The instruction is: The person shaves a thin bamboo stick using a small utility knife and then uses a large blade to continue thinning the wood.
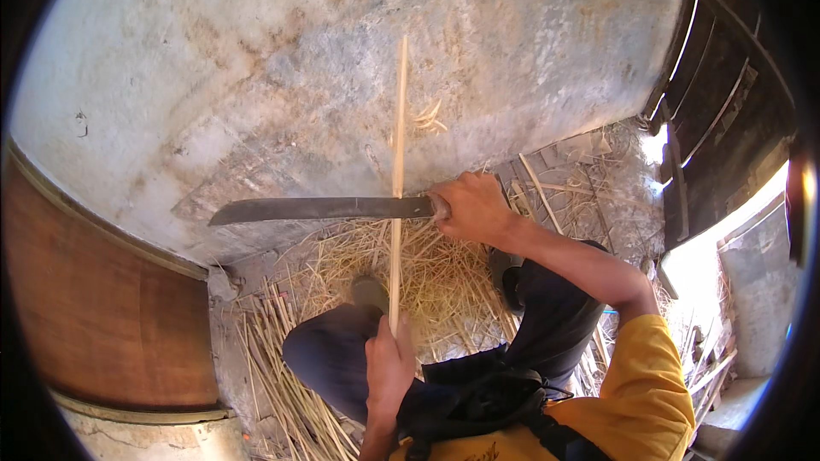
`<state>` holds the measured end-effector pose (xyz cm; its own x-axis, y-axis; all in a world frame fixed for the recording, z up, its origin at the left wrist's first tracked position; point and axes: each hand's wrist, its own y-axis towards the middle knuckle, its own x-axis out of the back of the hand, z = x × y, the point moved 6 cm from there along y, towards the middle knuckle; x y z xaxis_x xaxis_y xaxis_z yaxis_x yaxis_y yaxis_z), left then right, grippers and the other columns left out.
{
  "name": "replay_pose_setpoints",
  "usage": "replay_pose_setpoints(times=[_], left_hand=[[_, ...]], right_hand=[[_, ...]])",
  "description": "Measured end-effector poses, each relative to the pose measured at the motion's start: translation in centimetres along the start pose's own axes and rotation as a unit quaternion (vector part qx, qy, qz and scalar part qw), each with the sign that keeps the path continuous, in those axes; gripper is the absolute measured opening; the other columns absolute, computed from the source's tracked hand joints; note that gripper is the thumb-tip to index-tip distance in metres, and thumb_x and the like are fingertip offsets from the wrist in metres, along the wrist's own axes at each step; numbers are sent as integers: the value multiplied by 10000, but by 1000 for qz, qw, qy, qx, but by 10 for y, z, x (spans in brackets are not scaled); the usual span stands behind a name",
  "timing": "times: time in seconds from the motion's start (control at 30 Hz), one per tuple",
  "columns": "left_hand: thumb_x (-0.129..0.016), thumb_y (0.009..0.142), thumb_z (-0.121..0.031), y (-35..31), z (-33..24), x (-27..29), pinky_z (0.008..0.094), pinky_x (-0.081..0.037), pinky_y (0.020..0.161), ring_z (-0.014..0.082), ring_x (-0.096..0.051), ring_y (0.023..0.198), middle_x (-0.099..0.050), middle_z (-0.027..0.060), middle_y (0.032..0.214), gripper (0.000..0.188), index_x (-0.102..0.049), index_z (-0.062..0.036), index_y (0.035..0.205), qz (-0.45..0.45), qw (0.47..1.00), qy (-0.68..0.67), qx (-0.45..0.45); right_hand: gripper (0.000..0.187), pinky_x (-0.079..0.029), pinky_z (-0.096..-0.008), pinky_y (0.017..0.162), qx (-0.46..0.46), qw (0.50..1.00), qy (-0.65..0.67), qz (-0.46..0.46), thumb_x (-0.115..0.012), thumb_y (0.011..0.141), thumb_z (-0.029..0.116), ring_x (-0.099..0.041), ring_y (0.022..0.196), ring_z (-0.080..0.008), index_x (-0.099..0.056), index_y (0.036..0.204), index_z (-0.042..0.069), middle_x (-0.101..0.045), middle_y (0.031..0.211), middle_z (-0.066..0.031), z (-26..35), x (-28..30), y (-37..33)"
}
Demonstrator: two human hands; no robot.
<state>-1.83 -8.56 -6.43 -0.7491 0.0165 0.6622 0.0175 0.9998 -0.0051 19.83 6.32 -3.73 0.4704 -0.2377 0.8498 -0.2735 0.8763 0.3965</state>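
Observation:
My left hand (pixel 390 369) is closed around the lower end of a thin pale strip, which looks like split bamboo (pixel 399 132). The strip points away from me, toward the wall. In my right hand (pixel 476 208) I grip the handle of a machete (pixel 325 209). Its long dark blade lies crosswise to the left and passes over the strip, at about the strip's middle. A few curled shavings (pixel 430 118) show beside the strip, against the wall; whether they hang from it I cannot tell.
A stained concrete wall (pixel 512 43) rises ahead. Loose shavings (pixel 444 277) cover the floor between my feet. A bundle of long thin strips (pixel 286 358) lies at the left, near a brown wooden panel (pixel 111 290). Dark slatted boards (pixel 726 77) stand at the right.

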Motion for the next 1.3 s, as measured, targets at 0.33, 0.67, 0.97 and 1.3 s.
replay_pose_setpoints(times=[0.33,0.67,0.97,1.3], left_hand=[[-503,1095,-222,5,3,-3,539,-402,571,475,-575,598,-541,234,619,305,-590,25,941,6,999,34,-20],[-517,1089,-259,-9,31,-12,572,-435,645,518,-607,715,-582,282,693,323,-620,36,1009,50,998,20,39],[-566,1029,-180,-38,39,-17,609,-507,661,544,-649,794,-647,352,791,282,-618,67,1154,37,996,85,8],[-586,1028,-206,-23,53,-16,585,-518,655,541,-650,776,-653,330,776,304,-625,70,1149,85,996,16,15]], right_hand=[[165,-585,-498,677,27,999,-8,46,-748,787,262,-727,713,-361,-723,885,132,-713,745,-156,11,-9,-4],[114,-581,-495,643,-13,996,4,86,-754,789,238,-735,726,-331,-747,860,150,-716,750,-126,0,-25,-10],[170,-611,-480,706,-174,984,-19,29,-735,822,208,-756,815,-306,-792,965,136,-761,875,-170,-83,4,32],[141,-565,-494,649,-5,1000,-18,19,-721,707,157,-717,715,-361,-738,843,126,-702,717,-133,-17,-17,-7]])
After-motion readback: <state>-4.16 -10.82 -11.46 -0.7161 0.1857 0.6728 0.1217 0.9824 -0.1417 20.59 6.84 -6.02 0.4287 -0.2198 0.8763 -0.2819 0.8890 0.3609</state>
